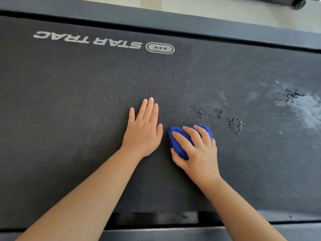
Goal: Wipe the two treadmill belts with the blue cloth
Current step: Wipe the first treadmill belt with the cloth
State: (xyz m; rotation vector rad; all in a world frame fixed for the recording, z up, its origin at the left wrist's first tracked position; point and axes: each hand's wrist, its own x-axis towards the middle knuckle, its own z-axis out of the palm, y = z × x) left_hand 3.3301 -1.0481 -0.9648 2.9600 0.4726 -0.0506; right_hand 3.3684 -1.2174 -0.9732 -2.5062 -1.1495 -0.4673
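Black, grainy treadmill belt (69, 110) fills nearly the whole view, its length running left to right. It is bounded at the far edge by a dark side rail (173, 20), beyond which pale floor (225, 9) and a small wheel (299, 4) are seen. A white STAR TRAC logo (90, 40) is printed upside down near the far edge, left of centre. Wide bare belt is left open to the left; toward the right edge a wet, shiny patch (298, 103) is spread. The blue cloth (179, 150) is bunched near the belt's middle, closer to the near edge, its long axis slanted from near-left to far-right. It is gripped and pressed down by the right hand (199, 153), fingers curled over it. The left hand (143, 131) is laid flat just beside it, fingers straight, pointing at the far rail.
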